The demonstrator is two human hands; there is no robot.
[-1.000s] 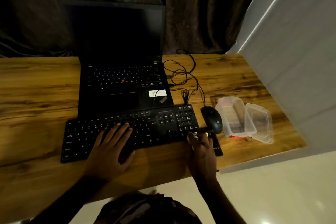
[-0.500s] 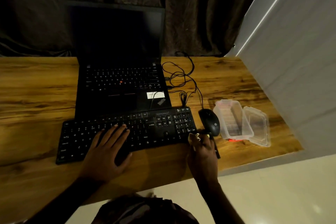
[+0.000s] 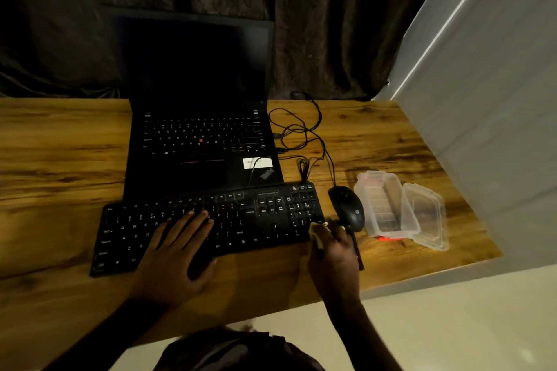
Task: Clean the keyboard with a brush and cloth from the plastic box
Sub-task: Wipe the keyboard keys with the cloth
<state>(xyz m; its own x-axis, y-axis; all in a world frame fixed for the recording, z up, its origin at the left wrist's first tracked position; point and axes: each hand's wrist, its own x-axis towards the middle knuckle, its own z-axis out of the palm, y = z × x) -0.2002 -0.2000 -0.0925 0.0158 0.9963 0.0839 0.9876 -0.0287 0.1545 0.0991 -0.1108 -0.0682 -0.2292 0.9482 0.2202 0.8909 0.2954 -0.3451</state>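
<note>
Black plastic keyboard (image 3: pixel 256 220), steadied by the straight fingers of our left hand (image 3: pixel 177 253) so our right hand (image 3: pixel 334 253), fingers curled round a slim dark brush (image 3: pixel 359 256), can sweep its end.

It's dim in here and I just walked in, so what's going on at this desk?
A person is cleaning a black keyboard. Their left hand lies flat on its keys, steadying it, while the right hand grips a dark slim tool, apparently the brush, at the keyboard's right end beside the mouse. The clear plastic box sits open to the right with its lid next to it. A laptop stands open behind.
</note>
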